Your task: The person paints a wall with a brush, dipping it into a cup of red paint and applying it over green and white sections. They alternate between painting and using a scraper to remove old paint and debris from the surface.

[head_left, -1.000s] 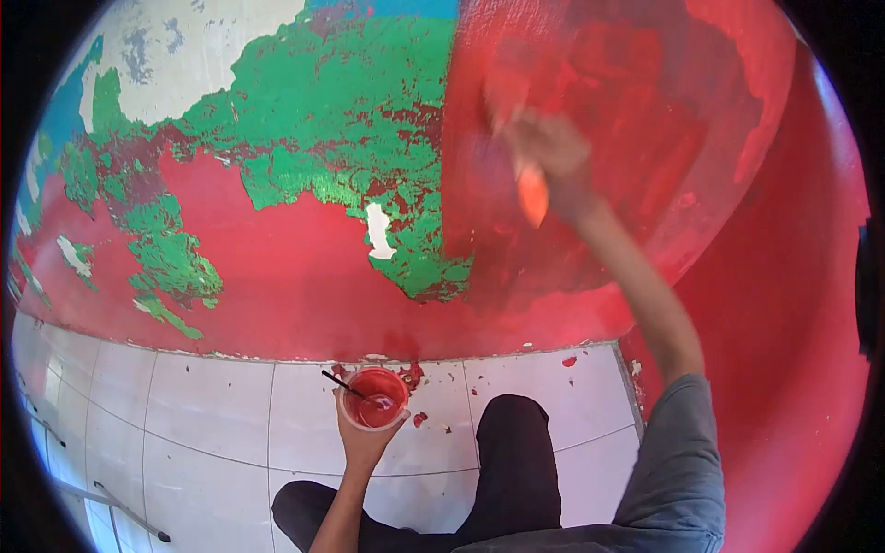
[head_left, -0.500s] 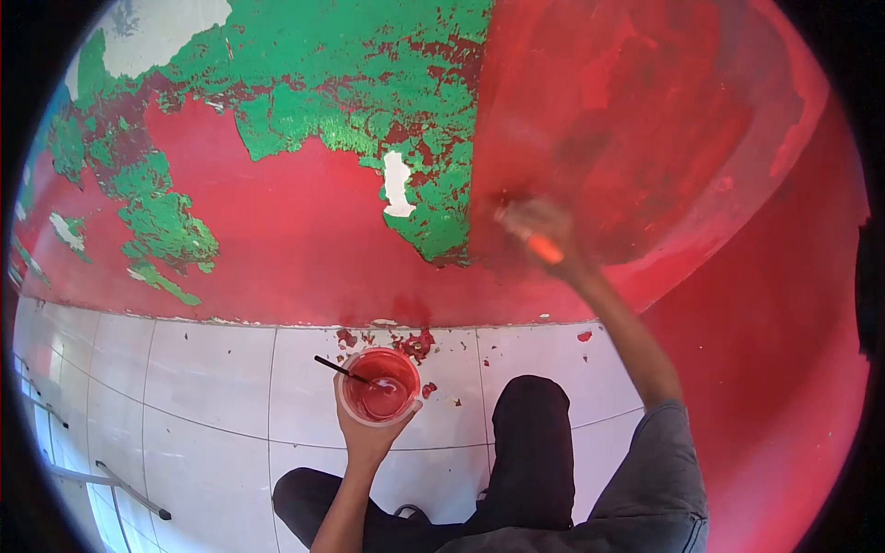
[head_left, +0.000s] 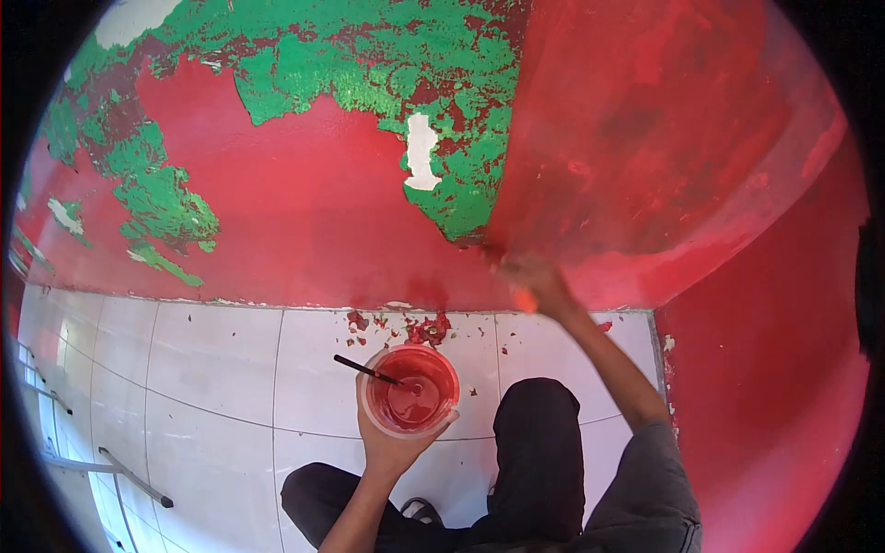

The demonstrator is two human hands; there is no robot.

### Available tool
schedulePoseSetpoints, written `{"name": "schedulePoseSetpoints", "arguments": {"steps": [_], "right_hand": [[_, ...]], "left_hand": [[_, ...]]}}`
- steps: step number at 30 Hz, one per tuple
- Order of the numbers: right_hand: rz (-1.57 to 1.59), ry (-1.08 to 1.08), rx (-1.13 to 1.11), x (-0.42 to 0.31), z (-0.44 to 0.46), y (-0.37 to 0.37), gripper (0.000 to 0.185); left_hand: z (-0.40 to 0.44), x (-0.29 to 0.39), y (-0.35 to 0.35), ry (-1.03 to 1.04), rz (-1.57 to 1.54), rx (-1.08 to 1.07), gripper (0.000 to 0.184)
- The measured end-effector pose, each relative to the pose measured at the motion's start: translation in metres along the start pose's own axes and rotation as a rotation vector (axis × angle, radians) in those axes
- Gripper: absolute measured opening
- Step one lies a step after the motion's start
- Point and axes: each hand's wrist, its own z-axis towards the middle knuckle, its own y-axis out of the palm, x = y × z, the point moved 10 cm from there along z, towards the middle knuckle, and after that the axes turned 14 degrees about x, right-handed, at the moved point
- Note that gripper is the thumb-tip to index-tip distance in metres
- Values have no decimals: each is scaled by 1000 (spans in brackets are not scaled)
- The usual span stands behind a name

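Flaking green paint and smoother red cover the wall [head_left: 295,175] above glossy floor tiles [head_left: 212,369]. The left hand [head_left: 395,450] cups a round plastic tub [head_left: 441,370] from its near side, while the right hand [head_left: 542,281] is closed around an orange-handled brush [head_left: 526,301], its blurred tip by the green's lower point. Shiny, wet red paint [head_left: 413,405] fills the tub's bottom, and a thin black stick [head_left: 356,364] leans over its rim.

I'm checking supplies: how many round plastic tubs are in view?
1: a round, pale-rimmed plastic tub of red paint, held in the left hand. Others could be hidden.
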Motion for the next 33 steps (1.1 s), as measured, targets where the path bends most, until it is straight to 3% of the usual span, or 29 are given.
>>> {"name": "schedulePoseSetpoints", "arguments": {"steps": [2,5,10,13,16,19,20,23,24,28,31,33], "right_hand": [[28,87,178,-5,69,-69,34],[-164,-27,586,-36,85,-126,38],[-319,-166,108,-29,-30,22,40],[-60,159,-307,-9,-71,70,42],[63,-24,29,1,-14,17,38],[-15,28,356,-16,69,-84,39],[-99,-7,497,-25,76,-107,40],[-222,-72,608,-32,48,-106,41],[-357,-141,443,-31,30,-72,38],[-174,-33,-37,-22,-52,38,36],[33,227,-154,6,-62,42,38],[45,69,135,14,-13,-13,41]], "left_hand": [[-1,-4,2,-40,-15,-2,101],[-2,-2,2,6,32,-24,98],[-3,0,3,-13,-8,-28,100],[-6,6,5,11,-2,-28,100],[-9,13,9,57,15,-53,100],[-13,12,14,24,8,-85,101],[-13,10,15,4,1,-92,102],[-15,0,11,-18,19,-77,107],[-15,2,11,-15,16,-65,106],[-13,7,9,-1,16,-38,105],[-11,9,9,7,14,-33,105],[-11,11,11,11,11,-48,104]]}}
